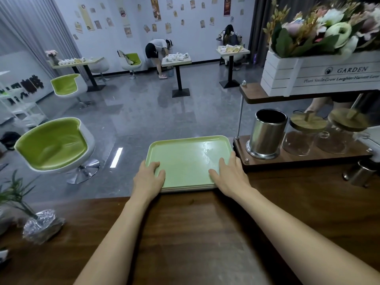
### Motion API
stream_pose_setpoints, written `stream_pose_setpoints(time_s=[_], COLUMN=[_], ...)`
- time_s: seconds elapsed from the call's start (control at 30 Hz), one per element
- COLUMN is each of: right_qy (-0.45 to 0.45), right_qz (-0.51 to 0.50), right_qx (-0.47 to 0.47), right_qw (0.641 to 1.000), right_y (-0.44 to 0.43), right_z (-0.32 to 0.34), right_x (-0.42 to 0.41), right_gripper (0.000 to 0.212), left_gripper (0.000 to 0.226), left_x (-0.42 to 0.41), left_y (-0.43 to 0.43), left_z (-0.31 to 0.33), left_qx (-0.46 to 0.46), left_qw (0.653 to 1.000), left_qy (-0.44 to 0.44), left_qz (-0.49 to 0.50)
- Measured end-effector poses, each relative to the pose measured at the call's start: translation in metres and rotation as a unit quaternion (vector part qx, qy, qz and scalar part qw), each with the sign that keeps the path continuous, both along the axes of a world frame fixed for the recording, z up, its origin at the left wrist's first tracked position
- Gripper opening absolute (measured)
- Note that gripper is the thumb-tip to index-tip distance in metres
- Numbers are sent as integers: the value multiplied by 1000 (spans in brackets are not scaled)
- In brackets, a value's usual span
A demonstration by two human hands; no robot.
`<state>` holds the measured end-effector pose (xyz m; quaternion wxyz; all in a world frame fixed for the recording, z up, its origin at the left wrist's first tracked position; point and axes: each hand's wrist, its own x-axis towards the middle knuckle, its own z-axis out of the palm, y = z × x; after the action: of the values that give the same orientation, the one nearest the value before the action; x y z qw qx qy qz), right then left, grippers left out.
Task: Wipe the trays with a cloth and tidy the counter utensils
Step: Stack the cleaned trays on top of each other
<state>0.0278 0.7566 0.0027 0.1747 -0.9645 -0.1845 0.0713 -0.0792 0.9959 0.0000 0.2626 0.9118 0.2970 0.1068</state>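
Note:
A stack of pale green trays (188, 159) lies at the far edge of the dark wooden counter (205, 233), partly overhanging it. My left hand (149, 177) grips the stack's near left corner, thumb on top. My right hand (229, 174) holds the near right corner, fingers curled over the rim. The top tray shows a wet or glossy smear near its far right. No cloth is visible. A steel utensil holder (266, 133) stands on a wooden rack just right of the trays; no utensils show in it.
Two glass jars with wooden lids (306, 134) stand beside the holder. A white flower crate (320, 75) sits on the rack's upper shelf. A foil-wrapped plant (39, 223) is at the counter's left. Another steel cup (358, 173) is at right. Green stools, tables and people lie beyond.

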Motion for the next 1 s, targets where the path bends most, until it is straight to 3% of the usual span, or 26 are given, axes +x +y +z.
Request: stream_pose_setpoints(time_s=[0.2, 0.27, 0.37, 0.43, 0.6, 0.83, 1.0], right_qy=[16, 12, -6, -13, -16, -42, -49], right_qz=[10, 36, 93, 108, 74, -87, -143], right_qx=[-10, 0, 48, 106, 198, 160, 101], right_qw=[1000, 999, 994, 988, 977, 982, 983], right_y=[-2, -8, -30, -56, -166, -389, -526], right_z=[-1, 1, -3, -5, 1, -4, -4], right_x=[-2, -4, -17, -32, -69, -79, -74], right_gripper=[73, 70, 61, 62, 50, 44, 48], left_gripper=[56, 49, 38, 34, 28, 28, 32], left_x=[5, 4, -3, -10, -21, -1, 14], left_y=[5, 3, -15, -44, -166, -367, -509], left_z=[-9, -9, -9, -9, -14, -20, -20], left_qx=[52, 103, 224, 239, 173, 67, 26], left_qw=[998, 994, 973, 963, 962, 951, 942], left_qy=[34, 38, -52, -121, -178, -141, -117], left_qz=[-12, -4, -14, -27, -114, -266, -313])
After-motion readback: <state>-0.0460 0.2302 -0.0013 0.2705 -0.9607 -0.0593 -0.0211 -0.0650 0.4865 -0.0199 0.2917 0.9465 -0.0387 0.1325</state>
